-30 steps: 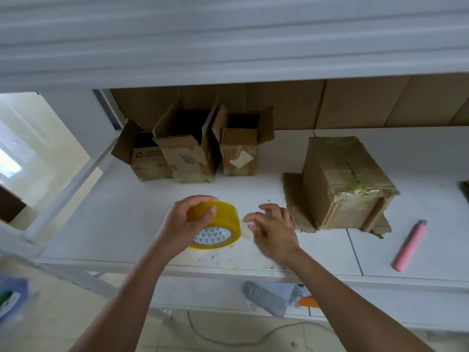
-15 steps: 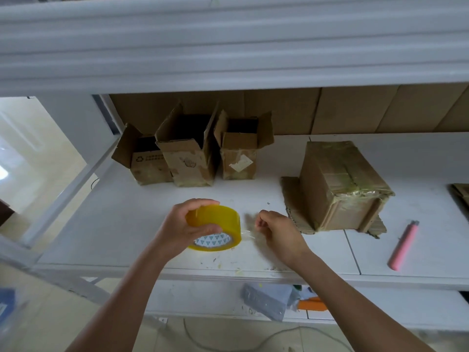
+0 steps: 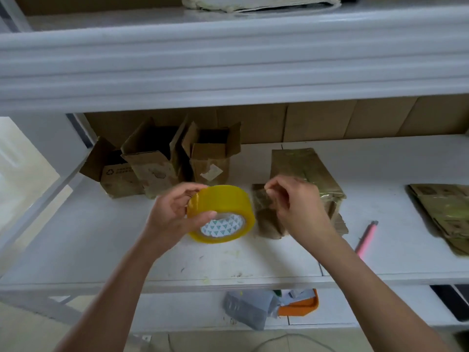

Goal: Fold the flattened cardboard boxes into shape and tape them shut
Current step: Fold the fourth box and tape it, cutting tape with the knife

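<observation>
Above white shelf (image 3: 76,240) front edge: left grip (image 3: 175,214) clasps tape roll (image 3: 223,212); right grip (image 3: 297,201) pinches tape end, beside taped box (image 3: 304,168).

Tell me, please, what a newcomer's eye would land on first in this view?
Most likely the yellow roll of packing tape, gripped by the left hand above the white shelf at centre. Beside it the right hand pinches toward the tape end. Behind stand three open cardboard boxes, and a pink utility knife lies at right.
</observation>
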Motion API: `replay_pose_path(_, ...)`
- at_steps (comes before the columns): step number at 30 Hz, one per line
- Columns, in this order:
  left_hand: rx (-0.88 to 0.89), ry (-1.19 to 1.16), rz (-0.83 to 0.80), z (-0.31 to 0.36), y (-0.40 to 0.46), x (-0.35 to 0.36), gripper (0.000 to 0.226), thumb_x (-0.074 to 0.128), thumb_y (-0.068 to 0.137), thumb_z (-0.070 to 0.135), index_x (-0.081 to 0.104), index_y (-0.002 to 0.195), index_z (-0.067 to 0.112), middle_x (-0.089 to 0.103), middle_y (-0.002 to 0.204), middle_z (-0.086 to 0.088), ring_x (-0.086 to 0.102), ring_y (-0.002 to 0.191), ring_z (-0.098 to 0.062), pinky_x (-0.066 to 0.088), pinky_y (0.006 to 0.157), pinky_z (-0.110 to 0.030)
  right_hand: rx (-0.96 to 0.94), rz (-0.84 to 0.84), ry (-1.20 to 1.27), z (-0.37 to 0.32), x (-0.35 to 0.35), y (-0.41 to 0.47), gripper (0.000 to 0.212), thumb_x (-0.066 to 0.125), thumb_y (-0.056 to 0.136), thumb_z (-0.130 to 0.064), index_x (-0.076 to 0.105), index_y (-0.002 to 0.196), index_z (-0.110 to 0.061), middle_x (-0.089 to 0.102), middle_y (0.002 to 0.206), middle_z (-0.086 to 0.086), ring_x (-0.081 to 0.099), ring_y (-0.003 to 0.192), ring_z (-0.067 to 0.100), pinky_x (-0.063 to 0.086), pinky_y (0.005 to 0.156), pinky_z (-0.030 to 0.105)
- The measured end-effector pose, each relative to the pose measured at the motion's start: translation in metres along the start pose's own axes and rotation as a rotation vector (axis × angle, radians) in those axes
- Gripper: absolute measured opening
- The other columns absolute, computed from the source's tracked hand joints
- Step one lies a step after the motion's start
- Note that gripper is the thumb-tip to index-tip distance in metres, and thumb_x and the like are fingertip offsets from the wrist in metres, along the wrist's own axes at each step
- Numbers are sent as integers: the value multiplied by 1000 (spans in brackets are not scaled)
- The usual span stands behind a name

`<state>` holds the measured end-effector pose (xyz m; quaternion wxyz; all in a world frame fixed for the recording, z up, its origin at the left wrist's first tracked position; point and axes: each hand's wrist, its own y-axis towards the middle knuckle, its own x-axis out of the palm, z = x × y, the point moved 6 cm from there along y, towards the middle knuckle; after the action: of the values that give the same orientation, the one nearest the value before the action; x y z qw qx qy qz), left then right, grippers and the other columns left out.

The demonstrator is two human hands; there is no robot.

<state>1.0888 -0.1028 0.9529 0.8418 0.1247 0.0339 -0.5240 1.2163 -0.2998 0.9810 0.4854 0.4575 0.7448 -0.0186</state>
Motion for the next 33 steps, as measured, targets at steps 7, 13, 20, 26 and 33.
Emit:
replay_pose_path(7, 97, 115, -96, 43, 24, 36, 50, 90, 54, 36, 73, 101, 43, 71, 111, 9, 69, 100, -12, 58, 73, -24, 215, 4, 298, 59, -48, -2, 16, 66, 91, -13, 72, 80, -22, 68, 71, -14, 64, 68, -3, 51, 62, 11)
replay_pose_path(13, 66, 592, -142, 46, 37, 62, 59, 85, 56, 55, 65, 111, 45, 53, 107, 23, 57, 97, -1, 48, 72, -15, 263, 32, 482, 98, -69, -4, 18, 67, 89, -4, 73, 78, -17, 69, 74, -5, 70, 65, 12, 58, 61, 22)
replay_pose_path(20, 26, 964, -174, 49, 49, 106, 69, 83, 64, 57, 61, 127, 37, 51, 122, 11, 58, 105, -15, 53, 84, -38, 306, 55, 581, 142, -83, -11, 25, 67, 87, 1, 75, 78, -21, 73, 75, -2, 70, 69, 16, 57, 62, 18)
replay_pose_path(26, 29, 1046, -201, 49, 54, 124, 72, 81, 68, 57, 58, 132, 34, 47, 106, 16, 52, 91, -6, 46, 69, -29, 359, 19, 600, 165, -84, -12, 14, 67, 87, -1, 67, 92, -14, 62, 78, 25, 65, 57, 16, 59, 60, 25)
replay_pose_path(33, 39, 1094, -226, 46, 56, 134, 72, 80, 71, 55, 56, 135, 33, 46, 103, 14, 53, 89, -9, 51, 73, -32, 397, -1, 638, 176, -81, -11, 6, 67, 88, -2, 66, 93, -6, 60, 78, 28, 59, 54, 15, 58, 60, 25)
